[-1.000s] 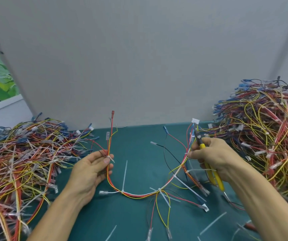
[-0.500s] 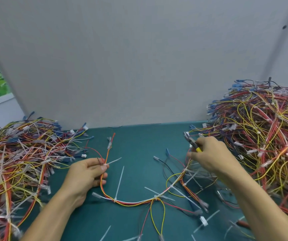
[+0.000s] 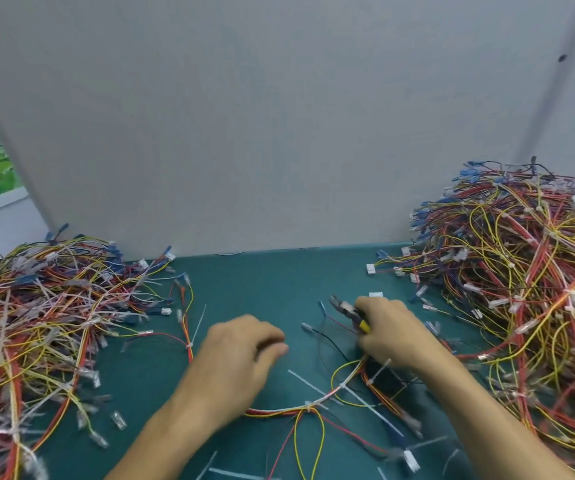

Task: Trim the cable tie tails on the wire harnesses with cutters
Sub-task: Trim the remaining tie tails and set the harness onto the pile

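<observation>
A red, orange and yellow wire harness point(image 3: 281, 410) lies on the green mat, curving from the left to under my right hand. Long white cable tie tails stick out of it, one at the left point(image 3: 198, 323) and others near the middle point(image 3: 365, 403). My left hand point(image 3: 241, 355) rests palm down over the harness with its fingers curled, and its back hides any grip on the wires. My right hand point(image 3: 391, 336) holds the yellow-handled cutters point(image 3: 350, 311), whose jaws point up and left above the mat. The harness's right end runs under this hand.
A low heap of harnesses point(image 3: 36, 323) with many white tie tails covers the left of the mat. A taller heap point(image 3: 521, 289) fills the right side. A grey panel point(image 3: 279, 133) closes the back. Cut tie tails point(image 3: 230, 472) lie near the front edge.
My left hand has slid right along the harness and turned palm down over it. My right hand with the cutters has lowered toward the mat. The harness now lies flatter.
</observation>
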`<state>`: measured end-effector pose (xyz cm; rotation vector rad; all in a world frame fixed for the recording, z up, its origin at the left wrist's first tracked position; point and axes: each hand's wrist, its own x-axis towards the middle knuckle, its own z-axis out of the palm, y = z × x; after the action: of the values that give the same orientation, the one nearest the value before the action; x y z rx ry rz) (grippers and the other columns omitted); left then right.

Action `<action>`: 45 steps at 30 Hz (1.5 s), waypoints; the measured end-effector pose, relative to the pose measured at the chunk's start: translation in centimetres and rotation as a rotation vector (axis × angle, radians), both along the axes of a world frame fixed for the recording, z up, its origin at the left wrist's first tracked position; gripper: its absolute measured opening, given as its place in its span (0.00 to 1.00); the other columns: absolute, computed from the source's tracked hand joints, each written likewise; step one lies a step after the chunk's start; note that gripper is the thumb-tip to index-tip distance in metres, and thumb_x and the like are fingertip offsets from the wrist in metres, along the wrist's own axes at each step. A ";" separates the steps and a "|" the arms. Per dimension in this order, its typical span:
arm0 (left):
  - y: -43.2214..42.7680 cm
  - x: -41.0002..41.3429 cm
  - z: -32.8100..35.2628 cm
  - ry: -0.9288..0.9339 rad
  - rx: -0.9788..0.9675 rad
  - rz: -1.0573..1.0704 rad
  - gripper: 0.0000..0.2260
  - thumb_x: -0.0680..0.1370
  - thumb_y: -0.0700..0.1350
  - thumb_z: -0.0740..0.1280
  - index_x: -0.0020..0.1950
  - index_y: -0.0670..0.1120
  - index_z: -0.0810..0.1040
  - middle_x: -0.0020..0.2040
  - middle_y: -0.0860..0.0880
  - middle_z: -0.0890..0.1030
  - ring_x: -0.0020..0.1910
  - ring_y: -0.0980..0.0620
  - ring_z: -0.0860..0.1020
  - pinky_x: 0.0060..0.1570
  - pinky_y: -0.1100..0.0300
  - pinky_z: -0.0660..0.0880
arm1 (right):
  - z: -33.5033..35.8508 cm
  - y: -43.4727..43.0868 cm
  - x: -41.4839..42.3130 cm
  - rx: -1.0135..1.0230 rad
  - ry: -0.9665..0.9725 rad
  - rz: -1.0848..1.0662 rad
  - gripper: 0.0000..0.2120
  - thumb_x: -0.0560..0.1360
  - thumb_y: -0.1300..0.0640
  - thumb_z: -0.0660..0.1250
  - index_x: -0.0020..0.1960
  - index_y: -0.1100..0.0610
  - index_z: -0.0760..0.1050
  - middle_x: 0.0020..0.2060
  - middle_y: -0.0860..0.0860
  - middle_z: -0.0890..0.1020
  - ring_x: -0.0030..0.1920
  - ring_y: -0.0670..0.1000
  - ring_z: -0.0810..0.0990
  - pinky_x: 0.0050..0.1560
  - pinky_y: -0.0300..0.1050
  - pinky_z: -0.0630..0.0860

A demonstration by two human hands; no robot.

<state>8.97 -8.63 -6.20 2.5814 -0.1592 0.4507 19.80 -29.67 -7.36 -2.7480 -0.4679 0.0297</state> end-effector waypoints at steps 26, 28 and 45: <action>-5.4 7.5 -0.4 0.890 -1.487 0.089 0.08 0.77 0.36 0.65 0.39 0.40 0.80 0.36 0.45 0.82 0.36 0.47 0.82 0.36 0.56 0.79 | 6.4 -0.4 -2.3 0.717 -0.165 0.010 0.08 0.72 0.63 0.71 0.38 0.54 0.74 0.30 0.47 0.78 0.33 0.47 0.75 0.35 0.39 0.71; -4.4 7.8 -0.6 0.650 -1.564 0.243 0.03 0.76 0.36 0.67 0.45 0.43 0.78 0.39 0.49 0.82 0.37 0.52 0.80 0.34 0.59 0.74 | 6.5 -0.7 -2.2 0.539 -0.195 -0.061 0.07 0.71 0.61 0.71 0.38 0.53 0.74 0.32 0.47 0.78 0.35 0.48 0.76 0.33 0.42 0.68; 0.7 10.1 -1.1 0.373 -0.630 0.490 0.07 0.73 0.40 0.73 0.42 0.42 0.75 0.40 0.43 0.79 0.39 0.45 0.77 0.44 0.53 0.78 | 0.1 -0.9 0.5 -0.068 0.121 -0.253 0.07 0.70 0.53 0.65 0.46 0.55 0.74 0.41 0.53 0.76 0.45 0.59 0.76 0.41 0.46 0.70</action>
<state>19.09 -7.89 -7.32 2.0048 0.6528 0.1379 20.27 -30.58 -7.30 -2.8300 -0.0874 0.1499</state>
